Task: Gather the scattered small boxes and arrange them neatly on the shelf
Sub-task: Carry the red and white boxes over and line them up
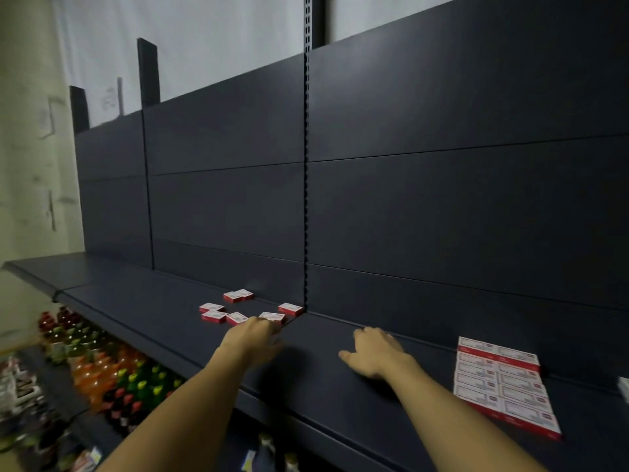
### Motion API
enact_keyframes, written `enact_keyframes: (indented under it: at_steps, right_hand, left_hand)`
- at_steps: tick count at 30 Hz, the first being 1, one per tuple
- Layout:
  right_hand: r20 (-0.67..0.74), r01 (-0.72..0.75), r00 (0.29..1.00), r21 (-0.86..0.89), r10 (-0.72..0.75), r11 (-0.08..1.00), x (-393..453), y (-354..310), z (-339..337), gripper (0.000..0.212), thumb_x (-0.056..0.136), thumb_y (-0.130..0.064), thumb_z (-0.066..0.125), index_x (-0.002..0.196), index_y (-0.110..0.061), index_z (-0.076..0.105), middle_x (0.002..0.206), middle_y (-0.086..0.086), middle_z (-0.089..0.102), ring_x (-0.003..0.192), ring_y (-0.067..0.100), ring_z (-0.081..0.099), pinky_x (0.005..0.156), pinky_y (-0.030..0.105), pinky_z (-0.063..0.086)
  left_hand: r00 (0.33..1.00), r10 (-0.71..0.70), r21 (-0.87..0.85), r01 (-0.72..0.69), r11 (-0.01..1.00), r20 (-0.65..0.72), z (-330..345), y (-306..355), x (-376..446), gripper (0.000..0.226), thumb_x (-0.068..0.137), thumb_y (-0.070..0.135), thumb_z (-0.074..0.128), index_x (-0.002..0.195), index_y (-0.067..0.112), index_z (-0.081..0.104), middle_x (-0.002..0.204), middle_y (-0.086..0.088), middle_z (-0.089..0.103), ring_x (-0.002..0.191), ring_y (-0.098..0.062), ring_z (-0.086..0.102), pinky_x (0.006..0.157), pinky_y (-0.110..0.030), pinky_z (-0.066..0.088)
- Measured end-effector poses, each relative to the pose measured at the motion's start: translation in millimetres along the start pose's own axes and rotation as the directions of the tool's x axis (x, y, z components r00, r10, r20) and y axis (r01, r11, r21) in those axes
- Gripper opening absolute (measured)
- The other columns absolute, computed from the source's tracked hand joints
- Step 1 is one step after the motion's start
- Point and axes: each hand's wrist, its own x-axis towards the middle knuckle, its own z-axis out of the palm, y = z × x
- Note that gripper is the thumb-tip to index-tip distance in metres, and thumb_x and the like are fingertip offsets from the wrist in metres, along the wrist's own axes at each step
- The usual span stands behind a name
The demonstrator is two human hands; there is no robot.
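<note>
Several small red-and-white boxes [238, 296] lie scattered on the dark shelf [143, 301] near its back panel, left of the slotted upright. My left hand [253, 337] reaches to them, its fingers touching the nearest box [272, 316]; whether it grips the box I cannot tell. My right hand [374, 352] rests on the shelf to the right, fingers bent, holding nothing. Farther right, several boxes [503, 383] lie flat in a neat two-column block.
A slotted metal upright [306, 199] splits the dark back panel. Below the shelf at the left stand rows of coloured drink bottles [112, 373]. A white object [624, 388] shows at the right edge. A pale wall lies to the left.
</note>
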Motion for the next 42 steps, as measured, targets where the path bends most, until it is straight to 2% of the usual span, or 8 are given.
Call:
enact_keyframes:
  at_steps: [3,8,16,23,28,34,39,42]
  right_hand:
    - [-0.015,0.000,1.000,0.001,0.000,1.000,5,-25,3,0.068,0.094,-0.057,0.047,0.142,-0.009,0.045,0.144,0.012,0.048,0.132,0.030,0.045,0.108,0.040,0.039]
    - [-0.031,-0.019,0.999,-0.003,0.019,1.000,12,-62,9,0.061,0.097,-0.051,0.046,0.141,-0.009,0.046,0.143,0.011,0.049,0.130,0.030,0.046,0.106,0.040,0.040]
    - [-0.057,-0.031,0.998,-0.022,0.030,0.999,19,-119,13,0.053,0.098,-0.043,0.049,0.138,-0.008,0.047,0.140,0.011,0.049,0.128,0.030,0.047,0.105,0.040,0.039]
    - [-0.069,-0.030,0.997,-0.041,0.028,0.999,40,-151,9,0.047,0.096,-0.038,0.054,0.133,-0.008,0.050,0.136,0.011,0.051,0.124,0.030,0.050,0.100,0.039,0.042]
    - [-0.100,-0.003,0.995,-0.047,-0.001,0.999,76,-170,7,0.037,0.093,-0.033,0.055,0.123,-0.010,0.057,0.126,0.009,0.057,0.115,0.030,0.055,0.094,0.038,0.044]
    - [-0.104,0.024,0.994,-0.034,-0.027,0.999,139,-190,14,0.040,0.090,-0.032,0.057,0.124,-0.011,0.054,0.129,0.010,0.054,0.119,0.030,0.053,0.095,0.038,0.043]
    - [-0.087,0.043,0.995,-0.016,-0.045,0.999,200,-201,20,0.037,0.091,-0.027,0.056,0.124,-0.010,0.054,0.129,0.010,0.053,0.116,0.030,0.053,0.088,0.035,0.042]
    - [-0.091,0.059,0.994,0.008,-0.058,0.998,236,-207,21,0.041,0.090,-0.022,0.055,0.129,-0.010,0.053,0.131,0.010,0.052,0.117,0.030,0.053,0.092,0.037,0.045]
  left_hand:
    - [1.000,-0.003,0.003,0.003,1.000,0.009,0,-24,-3,0.033,0.095,0.042,0.051,0.121,0.025,0.065,0.122,-0.001,0.062,0.110,-0.024,0.060,0.088,-0.038,0.052]
    - [1.000,0.023,0.030,-0.023,0.999,-0.019,1,-66,-4,0.025,0.095,0.034,0.047,0.102,0.020,0.067,0.113,-0.001,0.064,0.096,-0.022,0.063,0.075,-0.035,0.053]
    - [0.999,0.049,0.056,-0.048,0.997,-0.015,-6,-123,-3,0.035,0.095,0.031,0.045,0.125,0.026,0.062,0.126,-0.001,0.060,0.111,-0.023,0.059,0.084,-0.037,0.053]
    - [0.997,0.076,0.035,-0.075,0.997,-0.030,-1,-163,12,0.039,0.097,0.028,0.049,0.135,0.025,0.059,0.135,0.000,0.056,0.115,-0.020,0.058,0.084,-0.033,0.051]
    - [0.997,0.074,0.037,-0.074,0.997,-0.002,16,-201,31,0.033,0.098,0.029,0.052,0.129,0.025,0.061,0.130,0.000,0.059,0.111,-0.019,0.060,0.090,-0.036,0.054]
    - [0.999,0.048,0.050,-0.047,0.998,-0.020,24,-242,78,0.037,0.095,0.023,0.054,0.131,0.028,0.062,0.133,0.004,0.058,0.117,-0.019,0.058,0.093,-0.036,0.053]
    - [0.999,0.041,0.068,-0.039,0.997,-0.023,33,-271,132,0.040,0.092,0.017,0.058,0.130,0.028,0.062,0.132,0.004,0.059,0.114,-0.019,0.060,0.090,-0.037,0.054]
    - [0.999,0.041,0.048,-0.040,0.998,-0.018,39,-286,163,0.043,0.092,0.015,0.054,0.133,0.028,0.062,0.135,0.005,0.058,0.119,-0.019,0.058,0.092,-0.036,0.054]
